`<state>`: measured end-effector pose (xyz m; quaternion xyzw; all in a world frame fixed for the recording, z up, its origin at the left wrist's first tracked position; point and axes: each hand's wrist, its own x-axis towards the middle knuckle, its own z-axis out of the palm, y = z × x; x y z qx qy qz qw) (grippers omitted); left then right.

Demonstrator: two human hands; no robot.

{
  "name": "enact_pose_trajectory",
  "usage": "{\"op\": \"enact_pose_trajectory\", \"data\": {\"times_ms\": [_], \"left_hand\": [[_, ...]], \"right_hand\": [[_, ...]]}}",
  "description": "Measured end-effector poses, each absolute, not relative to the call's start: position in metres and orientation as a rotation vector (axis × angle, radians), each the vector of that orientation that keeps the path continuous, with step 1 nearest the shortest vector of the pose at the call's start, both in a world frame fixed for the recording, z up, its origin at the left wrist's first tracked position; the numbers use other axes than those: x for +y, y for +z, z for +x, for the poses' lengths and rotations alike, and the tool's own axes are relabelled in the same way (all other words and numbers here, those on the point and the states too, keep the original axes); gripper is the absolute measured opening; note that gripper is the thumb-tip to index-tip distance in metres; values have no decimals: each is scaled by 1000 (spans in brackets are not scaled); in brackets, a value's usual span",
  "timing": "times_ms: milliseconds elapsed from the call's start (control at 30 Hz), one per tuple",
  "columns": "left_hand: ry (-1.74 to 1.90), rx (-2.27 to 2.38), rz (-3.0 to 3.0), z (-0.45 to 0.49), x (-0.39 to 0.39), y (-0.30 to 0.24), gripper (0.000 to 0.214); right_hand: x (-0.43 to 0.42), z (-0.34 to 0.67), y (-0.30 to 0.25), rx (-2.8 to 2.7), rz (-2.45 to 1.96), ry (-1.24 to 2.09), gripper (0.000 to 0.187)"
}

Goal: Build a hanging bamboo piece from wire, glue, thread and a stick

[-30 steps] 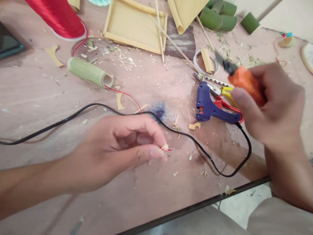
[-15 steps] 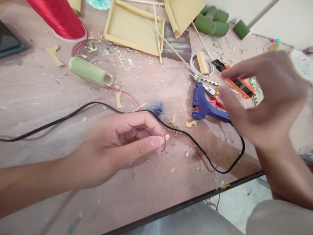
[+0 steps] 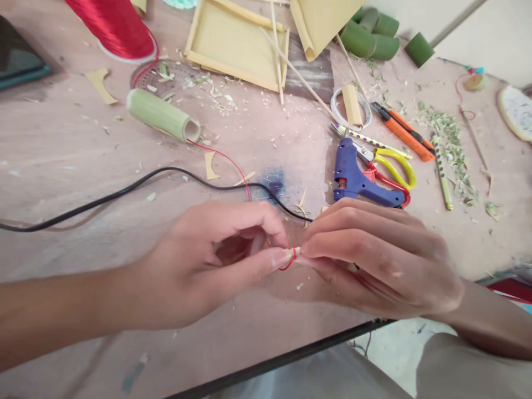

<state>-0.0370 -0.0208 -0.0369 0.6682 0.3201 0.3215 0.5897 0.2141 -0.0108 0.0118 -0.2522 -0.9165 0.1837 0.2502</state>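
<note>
A small pale wooden piece (image 3: pixel 288 253) with a red thread (image 3: pixel 294 254) looped round it sits between my hands. My left hand (image 3: pixel 224 249) pinches it between thumb and index finger. At its other end, the fingertips of my right hand (image 3: pixel 378 249) close on the tip, partly hiding it. From behind my left hand the red thread runs up to a hollow pale green bamboo tube (image 3: pixel 158 113) lying on the table.
Beyond my right hand lie a blue glue gun (image 3: pixel 349 172), yellow-and-red-handled scissors (image 3: pixel 394 166) and an orange utility knife (image 3: pixel 409 136). A black cable (image 3: pixel 124 188) crosses the table. A red thread spool (image 3: pixel 116 27), a shallow tan tray (image 3: pixel 236 47) and green bamboo pieces (image 3: pixel 357 39) stand farther back.
My right hand has come down and left, away from the utility knife, to the wooden piece. The knife now lies on the table. My left hand keeps its pinch.
</note>
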Motion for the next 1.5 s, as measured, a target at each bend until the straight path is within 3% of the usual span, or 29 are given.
{"op": "enact_pose_trajectory", "data": {"times_ms": [333, 833, 1067, 1500], "left_hand": [[753, 733, 1641, -38, -22, -36, 13], [682, 732, 1626, -35, -23, -31, 13], [714, 702, 1705, -35, -23, -30, 13], [730, 712, 1705, -34, -21, -30, 13]], "right_hand": [[-16, 216, 8, -2482, -648, 446, 13], [-17, 220, 14, -2565, -624, 313, 5], [-19, 222, 24, -2635, -537, 253, 27], [-22, 219, 27, -2674, -540, 238, 31]]}}
